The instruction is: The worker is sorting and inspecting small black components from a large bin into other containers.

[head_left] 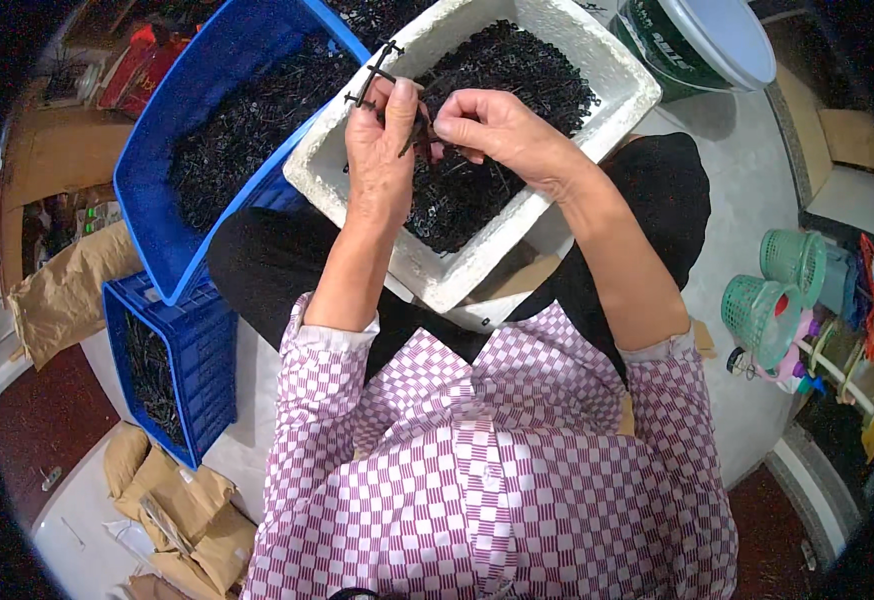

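My left hand (377,150) holds a black plastic sprue with several branching arms (375,75) over a white foam box (617,85) resting on my lap. My right hand (492,125) pinches a small black piece at the sprue's lower end, next to my left thumb. The foam box is filled with small black plastic parts (517,70). Both hands meet above the box's near left part.
A blue plastic tub (147,190) of black parts leans against the foam box on the left. A blue crate (192,370) stands below it, among brown paper sacks (172,500). A green bucket (702,45) is at the upper right, green baskets (772,300) at the right.
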`<state>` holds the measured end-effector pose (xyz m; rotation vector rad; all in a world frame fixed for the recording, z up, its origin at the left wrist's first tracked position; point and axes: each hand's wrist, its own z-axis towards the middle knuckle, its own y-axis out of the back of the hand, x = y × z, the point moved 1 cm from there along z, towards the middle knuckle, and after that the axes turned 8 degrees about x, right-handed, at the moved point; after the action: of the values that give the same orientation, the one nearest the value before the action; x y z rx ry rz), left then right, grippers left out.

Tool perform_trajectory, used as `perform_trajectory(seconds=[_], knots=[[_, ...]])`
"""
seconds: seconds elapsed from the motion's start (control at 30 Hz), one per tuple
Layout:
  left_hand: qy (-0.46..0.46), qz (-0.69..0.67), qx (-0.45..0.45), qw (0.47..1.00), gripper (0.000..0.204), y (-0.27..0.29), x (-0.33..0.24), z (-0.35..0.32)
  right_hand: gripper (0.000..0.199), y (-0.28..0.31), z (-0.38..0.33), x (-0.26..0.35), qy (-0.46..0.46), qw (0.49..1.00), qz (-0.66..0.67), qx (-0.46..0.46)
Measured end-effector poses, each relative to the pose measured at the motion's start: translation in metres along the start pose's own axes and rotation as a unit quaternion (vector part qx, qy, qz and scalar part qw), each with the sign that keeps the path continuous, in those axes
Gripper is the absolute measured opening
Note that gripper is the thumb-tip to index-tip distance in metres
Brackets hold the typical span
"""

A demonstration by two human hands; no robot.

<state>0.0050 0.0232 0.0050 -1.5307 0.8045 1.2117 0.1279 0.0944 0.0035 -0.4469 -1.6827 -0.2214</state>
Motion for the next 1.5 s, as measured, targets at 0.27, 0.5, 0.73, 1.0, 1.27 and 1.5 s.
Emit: perform_trajectory(seconds=[0.27, 0.5, 0.73, 1.0, 1.27, 1.5], knots=[[0.041, -0.045, 0.017, 0.998, 0.025, -0.010, -0.003, -0.003, 0.016, 0.025, 0.010, -0.019, 0.059, 0.896, 0.374, -0.231], [0.025, -0.109, -0.105, 0.988, 0.027, 0.003, -0.005, 0.003, 0.020, 0.001, -0.002, -0.004, -0.019, 0.943, 0.328, -0.056], [-0.023, -0.068, -0.091, 0.993, 0.026, 0.010, 0.001, 0.006, 0.021, -0.014, -0.001, -0.001, 0.010, 0.995, 0.091, -0.029], [-0.031, -0.077, -0.075, 0.994, 0.025, 0.004, 0.000, 0.004, 0.012, -0.009, 0.004, -0.012, 0.005, 0.998, -0.016, -0.065], [-0.092, 0.084, -0.088, 0.988, 0.020, -0.012, 0.005, -0.004, 0.003, -0.016, 0.007, -0.025, 0.069, 0.958, -0.238, -0.148], [-0.186, 0.193, -0.044, 0.962, 0.022, -0.037, -0.006, -0.012, 0.004, -0.002, 0.026, -0.046, 0.013, 0.972, 0.143, -0.184]])
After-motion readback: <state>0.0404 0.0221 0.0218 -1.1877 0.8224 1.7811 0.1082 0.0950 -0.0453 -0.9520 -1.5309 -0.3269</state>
